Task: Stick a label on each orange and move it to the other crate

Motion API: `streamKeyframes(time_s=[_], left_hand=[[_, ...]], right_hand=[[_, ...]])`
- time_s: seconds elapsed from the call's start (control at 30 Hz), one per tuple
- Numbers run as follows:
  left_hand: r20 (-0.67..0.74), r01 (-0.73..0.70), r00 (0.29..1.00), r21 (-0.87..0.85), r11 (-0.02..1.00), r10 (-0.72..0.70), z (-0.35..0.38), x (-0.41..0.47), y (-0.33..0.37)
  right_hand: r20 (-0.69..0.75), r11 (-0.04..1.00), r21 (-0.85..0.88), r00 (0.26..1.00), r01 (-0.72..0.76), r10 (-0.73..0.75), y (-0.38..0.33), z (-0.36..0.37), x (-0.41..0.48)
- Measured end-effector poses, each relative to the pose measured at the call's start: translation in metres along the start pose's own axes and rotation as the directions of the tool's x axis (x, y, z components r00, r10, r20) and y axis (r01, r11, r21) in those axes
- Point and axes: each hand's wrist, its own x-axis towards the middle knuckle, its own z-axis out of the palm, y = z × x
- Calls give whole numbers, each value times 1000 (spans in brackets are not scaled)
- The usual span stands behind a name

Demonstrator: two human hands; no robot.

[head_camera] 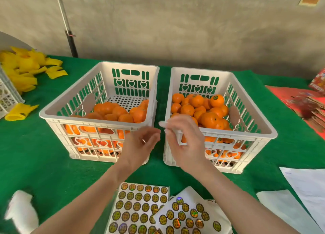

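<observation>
The left hand (140, 144) and right hand (184, 142) are hovering between two crates on the green worktop (52, 163). The left fingers (153, 133) are curling loosely; the right fingers (173, 126) are blurred, grip indeterminable. The left crate (70, 86) is holding unlabelled oranges (123, 114), and the right crate (228, 131) is holding labelled oranges (209, 118), labels (215, 97) facing upward.

Two white slatted crates stand side by side. The left crate (88, 122) holds bare oranges (119, 112) heaped at its near end, while the right crate (228, 133) holds labelled oranges (209, 118). Two overlapping label sheets (139, 207) lie in front.
</observation>
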Motion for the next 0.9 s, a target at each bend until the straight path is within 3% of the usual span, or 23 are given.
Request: streamKeyframes(time_s=[0.13,0.23,0.33,0.4,0.47,0.53,0.6,0.63,0.7,0.77,0.83,0.9], left_hand=[[-148,1,989,-98,995,-16,-49,36,-8],[-264,16,964,-59,998,-31,-89,62,-31],[-370,168,912,-60,984,-178,-130,96,-68],[-365,288,895,39,957,-255,-153,118,-93],[-282,380,908,236,895,-311,-167,135,-112],[-37,380,914,420,824,-403,-173,146,-121],[263,274,811,618,737,-522,-170,152,-121],[342,212,738,701,681,-582,-168,155,-120],[389,130,634,798,588,-669,-164,158,-115],[427,1,581,851,525,-693,-160,158,-112],[456,-89,562,863,497,-690,-157,157,-111],[471,-81,567,848,524,-676,-158,156,-110]], right_hand=[[34,954,49,955,-295,293,13,62,51],[112,911,52,909,-408,401,30,105,76],[178,882,-31,866,-469,467,50,143,87],[226,871,-97,842,-481,490,59,163,87],[265,859,-176,817,-481,512,67,175,86],[281,854,-240,809,-461,516,76,179,84],[298,850,-271,801,-451,519,81,180,81],[303,848,-286,798,-446,522,82,180,80],[302,842,-314,795,-438,526,83,179,79],[301,837,-318,790,-445,534,83,179,79],[301,836,-319,789,-446,536,82,178,79],[291,833,-318,790,-452,540,82,178,80]])
